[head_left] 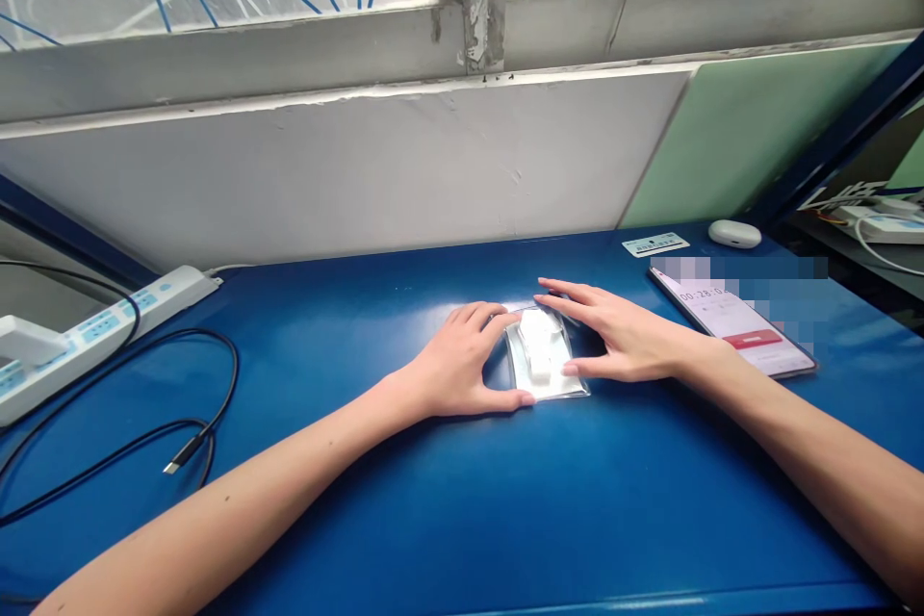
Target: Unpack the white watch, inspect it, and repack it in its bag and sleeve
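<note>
A small clear plastic packet [559,387] lies flat on the blue tabletop [462,500]. On or inside it sits a white oblong piece [538,346]; glare hides its details. My left hand [462,361] rests at the packet's left side, thumb stretched to its lower left edge and forefinger at its upper left corner. From the right, my right hand [613,327] reaches over with fingers spread. Its thumb is at the packet's right part, and its forefinger is near the top edge. Neither hand is wrapped around the packet.
To the right lies a phone [722,308] with a timer showing, near a card [655,244] and a white earbud case [734,234]. On the left are a white power strip [108,332] and a looped black cable [235,366]. A wall [361,173] stands behind the table.
</note>
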